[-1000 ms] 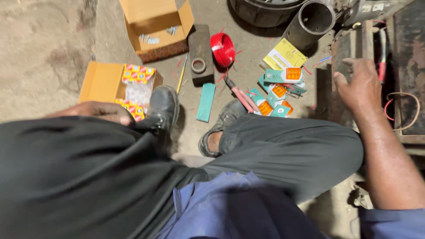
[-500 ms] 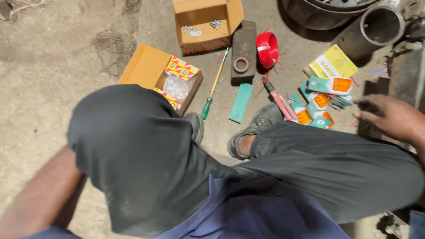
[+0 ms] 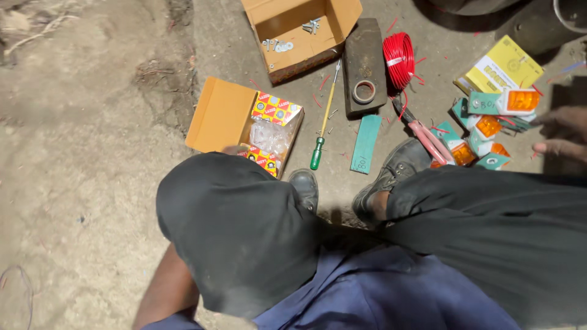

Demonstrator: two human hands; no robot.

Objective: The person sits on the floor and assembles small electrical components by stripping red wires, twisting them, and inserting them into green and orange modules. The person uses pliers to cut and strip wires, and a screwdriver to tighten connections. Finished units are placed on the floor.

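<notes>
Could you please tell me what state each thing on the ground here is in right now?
Brown cardboard box with bolts: flaps open, upright.
Orange cardboard box of small packets: lid open.
Red wire coil: wound, lying flat.
Green-handled screwdriver: lying flat.
Tape roll: resting on a dark block.
Right hand: empty, fingers near the orange lamp packs.

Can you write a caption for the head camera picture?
Right hand reaches toward small orange lamps on the ground.

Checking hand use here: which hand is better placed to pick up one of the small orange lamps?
Right. The right hand hovers with fingers extended beside the orange lamps. Only the left forearm shows, behind the knee.
</notes>
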